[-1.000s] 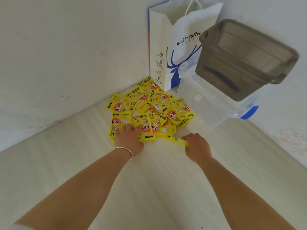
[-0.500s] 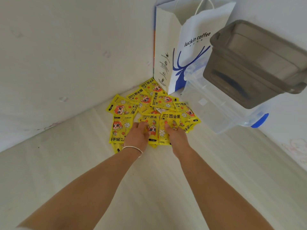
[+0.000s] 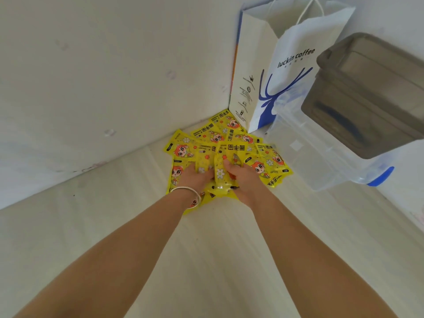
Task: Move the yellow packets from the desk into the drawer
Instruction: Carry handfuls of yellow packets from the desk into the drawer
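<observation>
A pale, wood-grain desk top (image 3: 114,237) carries a heap of flat yellow cartoon-printed packets (image 3: 270,161) in its far corner. Right of them stand a white paper coffee bag with a blue deer (image 3: 275,88) and a clear plastic bin (image 3: 321,157).

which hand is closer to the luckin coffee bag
Right. The right hand sits in the yellow packets below the luckin coffee bag; the left hand lies farther left.

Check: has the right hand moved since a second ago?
Yes. The right hand moved left, away from the clear bin, meeting the left hand on the packets.
</observation>
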